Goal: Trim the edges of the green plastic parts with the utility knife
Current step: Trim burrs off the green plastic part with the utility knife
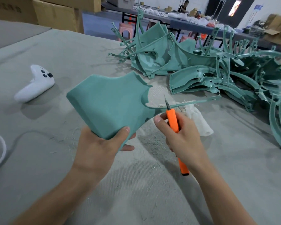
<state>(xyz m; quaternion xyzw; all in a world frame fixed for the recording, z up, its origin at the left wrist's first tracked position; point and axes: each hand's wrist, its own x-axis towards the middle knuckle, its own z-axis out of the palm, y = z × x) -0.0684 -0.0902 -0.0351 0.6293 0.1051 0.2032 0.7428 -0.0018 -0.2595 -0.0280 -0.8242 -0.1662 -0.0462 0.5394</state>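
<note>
A broad green plastic part is held above the table in the middle of the view. My left hand grips its near corner, thumb on top and fingers underneath. My right hand holds an orange utility knife, whose blade tip touches the part's right edge. A thin green strip runs off to the right from that edge. The knife's rear end sticks out below my wrist.
A big pile of green plastic parts and curved strips fills the right and far side of the grey cloth-covered table. A white game controller lies at left, a white cable at the left edge, a white cloth under the knife.
</note>
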